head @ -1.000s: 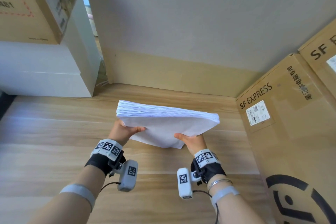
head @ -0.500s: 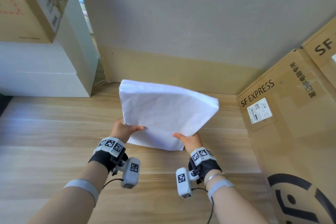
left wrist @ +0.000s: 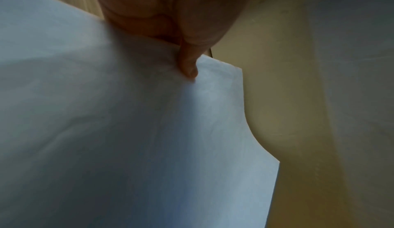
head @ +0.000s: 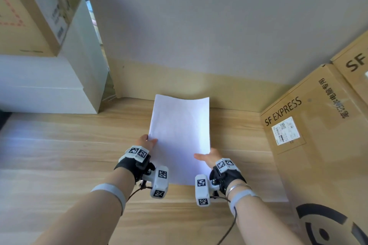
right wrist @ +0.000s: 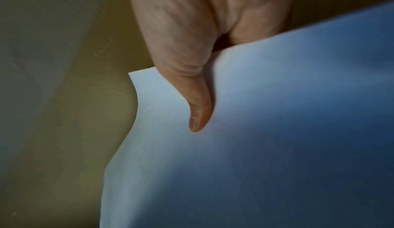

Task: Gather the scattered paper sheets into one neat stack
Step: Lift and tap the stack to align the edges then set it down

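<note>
A stack of white paper sheets (head: 180, 135) stands tilted up above the wooden table (head: 59, 155), its broad face toward me and its long side running away from me. My left hand (head: 146, 142) grips its left edge, thumb on the front face. My right hand (head: 208, 158) grips the right edge lower down, thumb lying across the face. In the left wrist view the thumb (left wrist: 187, 63) presses the paper (left wrist: 127, 130). In the right wrist view the thumb (right wrist: 198, 106) lies flat on the sheet (right wrist: 255, 147). The fingers behind the stack are hidden.
A large SF Express cardboard box (head: 318, 145) stands along the right. White boxes (head: 49, 85) with a brown carton (head: 29, 6) on top sit at the back left. A grey wall (head: 199, 25) closes the table's far edge.
The stack went from lying nearly flat with its edge toward me to standing on end, turned so its long side runs away from me. Both hands kept their grip.
</note>
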Available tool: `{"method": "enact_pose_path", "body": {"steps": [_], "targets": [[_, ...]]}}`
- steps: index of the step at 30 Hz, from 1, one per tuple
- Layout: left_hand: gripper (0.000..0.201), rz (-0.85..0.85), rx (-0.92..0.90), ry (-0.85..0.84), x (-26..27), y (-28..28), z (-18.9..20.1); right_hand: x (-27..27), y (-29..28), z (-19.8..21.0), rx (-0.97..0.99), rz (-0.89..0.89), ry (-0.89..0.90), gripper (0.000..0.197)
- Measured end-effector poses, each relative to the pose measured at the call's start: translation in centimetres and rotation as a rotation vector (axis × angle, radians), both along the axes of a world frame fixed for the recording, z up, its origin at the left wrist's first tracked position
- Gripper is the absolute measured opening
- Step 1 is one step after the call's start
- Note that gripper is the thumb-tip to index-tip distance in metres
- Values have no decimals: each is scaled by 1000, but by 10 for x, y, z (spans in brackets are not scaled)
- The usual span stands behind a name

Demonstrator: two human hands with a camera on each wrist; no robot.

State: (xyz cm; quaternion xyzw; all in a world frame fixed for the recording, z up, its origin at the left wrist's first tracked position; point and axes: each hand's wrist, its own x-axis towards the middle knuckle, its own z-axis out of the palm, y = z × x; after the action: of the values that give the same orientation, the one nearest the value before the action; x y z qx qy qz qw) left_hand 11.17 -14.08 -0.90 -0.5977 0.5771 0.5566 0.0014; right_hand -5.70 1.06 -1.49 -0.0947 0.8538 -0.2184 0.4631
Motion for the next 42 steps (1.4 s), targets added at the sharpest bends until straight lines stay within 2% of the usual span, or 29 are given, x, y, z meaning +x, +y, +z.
{"method": "enact_pose_path", "body": {"steps": [10,13,17,22,24,28,33,42], "targets": [[34,-114,45,-131,-13,1,-17,-9,5,-21,130,49,-12,93],[31,-109,52,-151,-12,3,-24,-14,5,-26,97,65,-22,99],[29,-104,46,-160,-12,2,-26,-20,6,-26,66,62,-37,87],[30,-86,37,-154,-14,-3,-25,-25,4,-30,-80,-87,35,45],[31,-86,36,-162,-16,-4,-24,-27,1,-29,-103,-78,86,38],[35,-91,-1,-182,-21,-3,-22,-28,-1,-28,-116,-76,113,38],[54,-55,-93,-167,-22,2,-23,-27,1,-28,-131,-66,122,39],[48,-124,-67,-257,-18,1,-20,-22,0,-17,-132,-22,130,42]]}}
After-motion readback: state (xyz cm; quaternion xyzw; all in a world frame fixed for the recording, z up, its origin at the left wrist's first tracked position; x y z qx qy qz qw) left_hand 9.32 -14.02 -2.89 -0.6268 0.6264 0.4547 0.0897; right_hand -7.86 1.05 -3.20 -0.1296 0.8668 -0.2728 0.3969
